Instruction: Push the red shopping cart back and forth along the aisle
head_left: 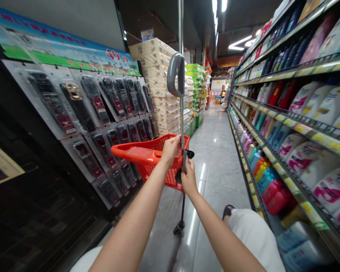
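Observation:
A red plastic shopping basket (147,153) on a wheeled frame stands in the middle of the view. Along its right side rises a thin metal pole (181,117) with a grey loop handle (175,74) near the upper part. My left hand (170,150) is at the basket's rim beside the pole, fingers closed; what they hold is hidden. Lower and to the right, my right hand (189,175) is closed around a dark grip or clamp (184,160) on the pole. A small dark wheel (179,227) touches the floor below.
Packaged belts (98,98) hang on a display at the left. Stacked cartons (158,71) line the aisle behind the basket. Shelves of bottles (303,155) run along the right. The tiled floor (215,151) stretches ahead; my knee in white cloth (255,234) is lower right.

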Motion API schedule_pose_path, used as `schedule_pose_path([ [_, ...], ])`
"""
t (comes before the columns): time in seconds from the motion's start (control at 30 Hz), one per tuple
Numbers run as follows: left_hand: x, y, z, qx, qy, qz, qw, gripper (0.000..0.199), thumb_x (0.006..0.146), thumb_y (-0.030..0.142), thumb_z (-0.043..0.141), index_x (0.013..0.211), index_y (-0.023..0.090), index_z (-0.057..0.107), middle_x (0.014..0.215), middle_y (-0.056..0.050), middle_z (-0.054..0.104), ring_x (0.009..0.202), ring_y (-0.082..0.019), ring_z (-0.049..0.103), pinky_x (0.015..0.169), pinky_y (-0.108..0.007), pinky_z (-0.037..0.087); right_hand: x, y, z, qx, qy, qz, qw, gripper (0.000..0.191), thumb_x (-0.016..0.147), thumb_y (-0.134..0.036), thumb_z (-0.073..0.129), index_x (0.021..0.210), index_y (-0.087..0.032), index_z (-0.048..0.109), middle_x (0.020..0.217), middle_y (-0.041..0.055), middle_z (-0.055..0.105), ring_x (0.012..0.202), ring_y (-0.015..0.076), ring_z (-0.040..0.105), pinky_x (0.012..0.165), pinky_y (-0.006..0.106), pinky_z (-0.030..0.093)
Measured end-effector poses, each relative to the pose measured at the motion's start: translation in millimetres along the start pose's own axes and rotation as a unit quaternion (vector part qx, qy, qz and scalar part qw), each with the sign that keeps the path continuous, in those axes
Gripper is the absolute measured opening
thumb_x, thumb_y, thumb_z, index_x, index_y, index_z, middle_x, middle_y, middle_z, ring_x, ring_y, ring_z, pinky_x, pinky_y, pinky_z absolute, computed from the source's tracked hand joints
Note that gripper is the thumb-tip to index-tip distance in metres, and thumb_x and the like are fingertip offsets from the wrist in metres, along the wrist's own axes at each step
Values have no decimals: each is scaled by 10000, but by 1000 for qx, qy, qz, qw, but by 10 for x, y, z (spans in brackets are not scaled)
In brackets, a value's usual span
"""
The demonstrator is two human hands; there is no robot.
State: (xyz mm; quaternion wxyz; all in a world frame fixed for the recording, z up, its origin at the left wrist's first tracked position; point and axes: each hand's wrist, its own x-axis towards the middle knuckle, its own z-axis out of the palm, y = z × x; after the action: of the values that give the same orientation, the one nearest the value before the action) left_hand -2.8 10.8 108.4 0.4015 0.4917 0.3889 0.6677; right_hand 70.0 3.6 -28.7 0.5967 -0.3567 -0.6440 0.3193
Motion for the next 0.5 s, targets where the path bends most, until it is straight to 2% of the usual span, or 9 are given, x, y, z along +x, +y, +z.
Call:
schedule_pose_path([
  [0.1,25,-16,36,-3,22,-3,1000,486,764,571,663,934,121,734,874,-76,733,825,-180,656,752,-283,497,-36,-56,-59,5,5,15,1000,815,694,-25,377,1489,-201,352,1463,91,385,1410,201,327,1192,420,232],
  [0.23,56,-66,87,10,30,-6,999,550,835,595,565,1054,116,722,954,-114,742,898,-206,668,801,-302,497,-138,-172,-107,18,-17,-32,999,817,722,-34,386,1510,-237,308,1549,44,292,1449,188,260,1209,398,199],
  [0.33,77,-83,136,34,22,-8,999,616,860,641,476,1081,121,720,1000,-122,741,920,-221,671,829,-329,502,-46,-171,-121,22,-14,-22,999,823,694,-18,380,1495,-206,345,1528,61,338,1438,196,283,1209,411,197],
  [0.43,104,24,57,123,-36,16,992,641,817,688,488,1030,139,741,992,-109,751,959,-252,667,890,-377,493,67,-146,-161,26,-2,9,1000,804,674,-11,377,1460,-176,411,1464,81,437,1407,212,338,1206,440,201],
  [0.5,117,183,-152,234,-99,57,966,606,776,690,541,955,156,765,970,-94,761,1016,-275,652,968,-398,455,54,-150,-222,28,-13,-10,999,808,695,-17,384,1480,-206,377,1488,55,418,1415,199,324,1210,429,191],
])
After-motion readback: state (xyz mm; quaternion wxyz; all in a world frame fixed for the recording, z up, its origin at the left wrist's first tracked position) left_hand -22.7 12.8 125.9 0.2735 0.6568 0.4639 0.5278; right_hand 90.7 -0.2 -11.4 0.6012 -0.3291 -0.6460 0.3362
